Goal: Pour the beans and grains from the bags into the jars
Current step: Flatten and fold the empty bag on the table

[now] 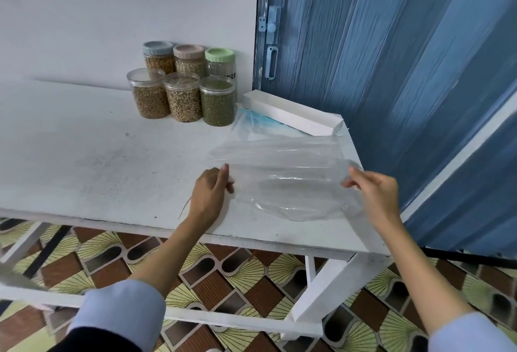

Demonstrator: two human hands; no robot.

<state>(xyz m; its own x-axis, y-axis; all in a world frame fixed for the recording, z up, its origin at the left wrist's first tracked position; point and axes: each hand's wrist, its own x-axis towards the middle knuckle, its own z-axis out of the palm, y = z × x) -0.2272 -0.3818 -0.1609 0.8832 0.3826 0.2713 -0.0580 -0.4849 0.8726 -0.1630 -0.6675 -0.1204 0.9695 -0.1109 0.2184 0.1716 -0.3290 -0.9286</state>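
While both hands hold one empty bag (282, 181) over the lower right of the table (98, 155), nothing is being poured. The left hand (209, 197), at centre frame, pinches the bag's left edge between thumb and curled fingers. The right hand (375, 192), further right, pinches the opposite edge the same way. Held at both sides, the clear film is stretched nearly flat just above the tabletop, its lower edge sagging onto the surface. That looks like a grip for smoothing or folding a spent bag, not for tipping one.

Just beyond the bag, toward the right edge of the table, more plastic (251, 125) with a blue tint lies crumpled against a long white box (291, 112), which sits at an angle near the table's far corner. I judge this to be the spot where finished bags are collected.

Further out, above centre frame, six jars (183, 83) stand bunched against the wall in two rows. Five hold beans or grains and are lidded. The back right one, under a green lid, looks empty or nearly so. They stand well apart from the hands, so the filling seems largely done.
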